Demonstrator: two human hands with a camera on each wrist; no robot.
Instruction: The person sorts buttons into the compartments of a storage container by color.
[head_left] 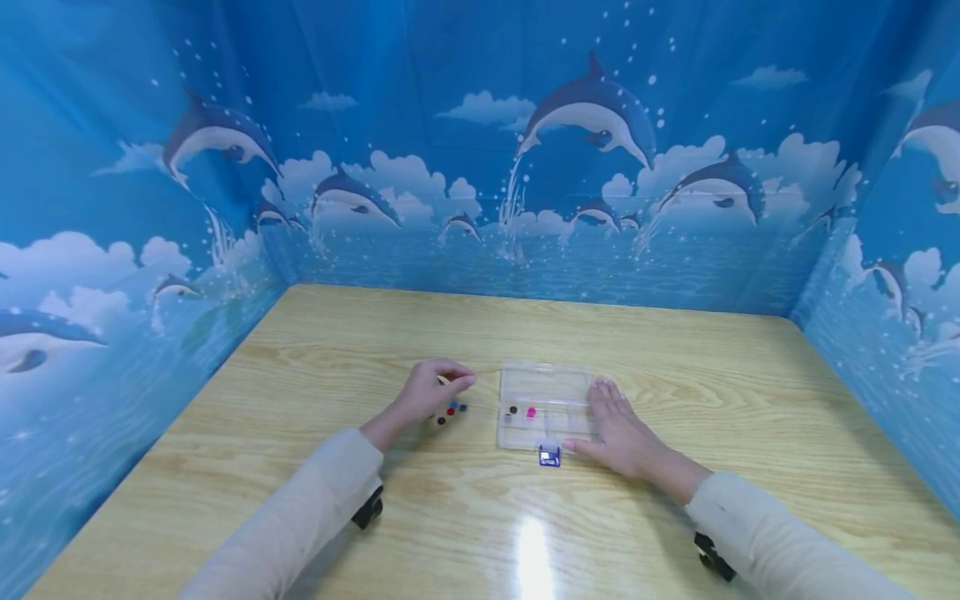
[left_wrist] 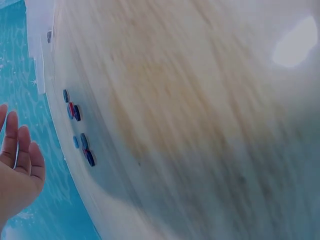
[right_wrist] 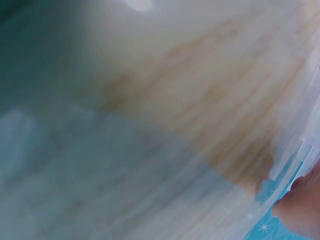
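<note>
A clear plastic compartment box lies on the table with its lid folded back. In its left compartments are a dark disc and a bright pink piece. My right hand rests along the box's right side, fingers extended and thumb by the front edge. Left of the box, my left hand hovers above loose small button-like discs in red, blue and black. Its thumb and index fingertips come close together; whether they pinch something is hidden. Its other fingers bend loosely in the left wrist view.
A small blue-edged tag lies at the box's front edge. The wooden table meets a blue dolphin-print curtain at the back and sides. Light glares off the tabletop in front of the box.
</note>
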